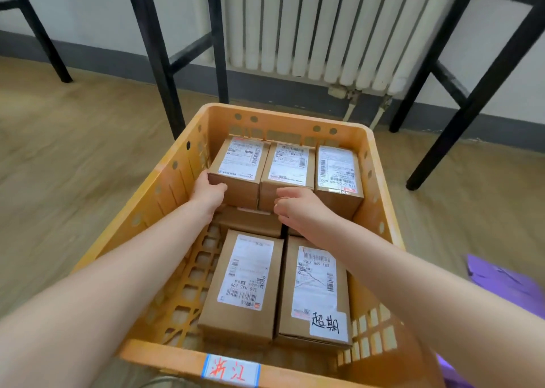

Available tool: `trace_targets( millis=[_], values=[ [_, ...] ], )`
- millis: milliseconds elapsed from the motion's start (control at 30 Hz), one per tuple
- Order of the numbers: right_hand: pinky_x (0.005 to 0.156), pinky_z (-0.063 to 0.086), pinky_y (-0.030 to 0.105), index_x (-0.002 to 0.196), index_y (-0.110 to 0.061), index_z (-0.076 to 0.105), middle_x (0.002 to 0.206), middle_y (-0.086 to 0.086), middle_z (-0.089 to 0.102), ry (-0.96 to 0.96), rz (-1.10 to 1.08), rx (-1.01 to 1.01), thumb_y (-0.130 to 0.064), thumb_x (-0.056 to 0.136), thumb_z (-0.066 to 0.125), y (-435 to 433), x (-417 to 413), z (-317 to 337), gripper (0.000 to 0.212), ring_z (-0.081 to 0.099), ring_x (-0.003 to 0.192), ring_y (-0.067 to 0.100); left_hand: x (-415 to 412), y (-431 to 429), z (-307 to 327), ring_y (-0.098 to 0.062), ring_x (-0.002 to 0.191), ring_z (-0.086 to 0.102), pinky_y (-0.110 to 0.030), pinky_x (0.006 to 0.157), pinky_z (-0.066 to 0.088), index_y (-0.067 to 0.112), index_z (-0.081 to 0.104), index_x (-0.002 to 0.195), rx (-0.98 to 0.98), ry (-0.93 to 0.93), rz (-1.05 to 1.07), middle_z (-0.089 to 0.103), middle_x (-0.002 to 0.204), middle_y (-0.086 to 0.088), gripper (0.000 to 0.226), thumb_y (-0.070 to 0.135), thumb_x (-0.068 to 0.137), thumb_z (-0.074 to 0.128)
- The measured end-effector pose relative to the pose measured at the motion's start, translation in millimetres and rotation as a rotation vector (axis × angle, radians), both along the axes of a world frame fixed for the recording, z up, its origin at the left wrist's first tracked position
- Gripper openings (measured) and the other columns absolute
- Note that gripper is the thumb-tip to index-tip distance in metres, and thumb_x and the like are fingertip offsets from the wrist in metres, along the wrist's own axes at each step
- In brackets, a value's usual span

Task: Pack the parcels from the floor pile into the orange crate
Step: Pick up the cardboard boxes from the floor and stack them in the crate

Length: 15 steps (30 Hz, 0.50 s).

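Note:
The orange crate (177, 358) stands on the floor and holds several brown cardboard parcels with white labels. Three stand in a back row: left parcel (239, 163), middle parcel (290, 163), right parcel (339, 172). Two larger parcels (247, 278) (317, 287) lie at the front, and another parcel (250, 221) shows lower between the rows. My left hand (211, 194) grips the near left corner of the back-left parcel. My right hand (298, 207) hovers in front of the middle parcel with curled fingers and holds nothing.
Black metal table legs (160, 63) stand just behind the crate and at the right (472, 101). A white radiator (324, 24) hangs on the wall. A purple sheet (501, 278) lies on the wooden floor at the right.

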State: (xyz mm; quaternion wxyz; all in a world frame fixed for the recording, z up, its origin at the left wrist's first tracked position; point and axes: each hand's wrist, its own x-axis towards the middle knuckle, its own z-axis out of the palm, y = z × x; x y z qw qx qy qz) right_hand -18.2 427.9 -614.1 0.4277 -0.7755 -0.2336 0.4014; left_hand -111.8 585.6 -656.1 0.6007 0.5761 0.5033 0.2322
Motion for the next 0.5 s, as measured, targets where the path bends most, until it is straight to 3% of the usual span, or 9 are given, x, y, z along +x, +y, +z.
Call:
trace_targets(
  millis=[100, 200, 300, 433, 500],
  values=[
    [0.107, 0.042, 0.04, 0.14, -0.015, 0.044, 0.129, 0.006, 0.054, -0.042, 0.018, 0.002, -0.007, 0.088, 0.051, -5, 5, 3, 0.053, 0.054, 0.117, 0.022, 4, 4, 4, -0.027, 0.13, 0.045, -0.045, 0.108, 0.04, 0.017, 0.026, 0.148, -0.032, 0.062, -0.049, 0.045, 0.145, -0.006, 0.061, 0.012, 0.094, 0.054],
    [0.108, 0.041, 0.039, 0.139, -0.016, 0.045, 0.136, 0.001, 0.053, -0.117, 0.036, 0.023, -0.008, 0.089, 0.05, -12, 9, 8, 0.051, 0.051, 0.123, 0.02, 10, 4, 14, -0.026, 0.142, 0.029, -0.045, 0.115, 0.025, 0.012, 0.002, 0.152, -0.121, 0.149, -0.116, 0.03, 0.154, -0.006, 0.085, 0.011, 0.091, 0.06],
    [0.107, 0.042, 0.038, 0.14, -0.017, 0.044, 0.136, 0.001, 0.053, -0.23, 0.051, 0.074, -0.009, 0.091, 0.048, -21, 11, 20, 0.051, 0.049, 0.127, 0.018, 20, -10, 32, -0.03, 0.147, 0.012, -0.047, 0.118, 0.018, 0.011, -0.016, 0.15, -0.019, 0.288, -0.118, 0.013, 0.16, -0.012, 0.103, 0.02, 0.087, 0.065],
    [0.092, 0.043, 0.022, 0.14, -0.018, 0.045, 0.134, 0.0, 0.055, -0.443, 0.09, 0.126, -0.011, 0.093, 0.046, -40, 15, 44, 0.048, 0.052, 0.12, 0.013, 46, -57, 75, -0.034, 0.147, -0.009, -0.047, 0.119, 0.009, 0.01, -0.007, 0.152, 0.196, 0.466, -0.192, -0.011, 0.159, -0.018, 0.094, 0.032, 0.091, 0.06],
    [0.095, 0.041, 0.023, 0.138, -0.018, 0.047, 0.131, 0.0, 0.057, -0.521, 0.095, 0.157, -0.011, 0.092, 0.047, -55, 21, 55, 0.046, 0.054, 0.115, 0.011, 64, -84, 92, -0.032, 0.147, -0.013, -0.047, 0.118, 0.005, 0.012, -0.008, 0.152, 0.305, 0.464, -0.248, -0.017, 0.158, -0.018, 0.09, 0.035, 0.093, 0.056]
  ],
)
